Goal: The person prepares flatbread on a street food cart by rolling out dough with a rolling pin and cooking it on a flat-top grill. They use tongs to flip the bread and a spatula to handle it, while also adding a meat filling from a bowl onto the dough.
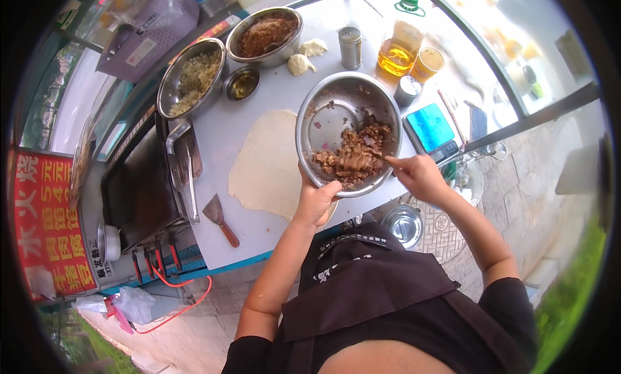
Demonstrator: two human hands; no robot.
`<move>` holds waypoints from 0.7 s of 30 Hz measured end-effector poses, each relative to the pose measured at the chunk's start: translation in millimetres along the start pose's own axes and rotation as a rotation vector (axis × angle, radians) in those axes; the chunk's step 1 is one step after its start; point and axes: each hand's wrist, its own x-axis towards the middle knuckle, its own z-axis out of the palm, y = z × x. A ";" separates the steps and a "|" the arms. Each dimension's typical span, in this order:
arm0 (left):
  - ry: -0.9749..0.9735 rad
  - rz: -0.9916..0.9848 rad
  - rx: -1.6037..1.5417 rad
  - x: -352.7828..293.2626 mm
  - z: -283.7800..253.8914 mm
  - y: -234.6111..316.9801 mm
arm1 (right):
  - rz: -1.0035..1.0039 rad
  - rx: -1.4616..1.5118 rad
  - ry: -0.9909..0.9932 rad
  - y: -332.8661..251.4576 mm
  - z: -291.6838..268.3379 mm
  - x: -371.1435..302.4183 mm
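My left hand (315,201) grips the near rim of a steel mixing bowl (326,131), thumb over the edge. Brown minced filling (354,151) is heaped on the bowl's right and near side. At the right rim, my right hand (419,178) is closed round a slim wooden-looking utensil (391,160); its end in the filling is blurred, so its exact kind does not show. Under and left of the bowl, a thin rolled-out dough sheet (262,160) lies flat on the white worktop (217,125), partly hidden by the bowl and my left hand.
A scraper (221,220) lies left of the dough, near a dark griddle (139,173). Behind stand bowls of pale filling (194,83) and brown filling (268,38). An oil jug (396,56), shakers (350,47) and a kitchen scale (430,128) line the right side.
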 end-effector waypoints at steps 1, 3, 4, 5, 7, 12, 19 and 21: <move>-0.004 0.036 0.011 1.9 -1.5 -2.8 | -0.052 -0.063 0.036 -2.8 5.3 -6.4; -0.018 0.103 -0.033 4.5 1.0 -7.3 | -0.140 -0.213 0.072 -14.2 13.1 -15.4; -0.024 0.136 -0.055 5.8 3.5 -9.1 | -0.143 -0.245 0.073 -15.9 18.2 -16.6; 0.005 0.150 -0.045 7.3 5.4 -9.8 | -0.126 -0.250 0.063 -19.0 22.5 -17.6; 0.069 0.207 -0.052 11.7 8.3 -18.1 | -0.109 -0.215 0.058 -23.9 31.4 -17.5; 0.106 0.262 0.012 22.5 10.7 -30.5 | -0.116 0.040 0.059 -35.2 43.1 -8.3; 0.010 0.088 -0.052 21.9 -6.0 -52.1 | 0.279 0.726 -0.345 -41.8 23.1 22.3; -0.025 0.066 -0.038 19.6 -6.8 -55.5 | 0.311 0.861 -0.361 -39.8 16.3 28.4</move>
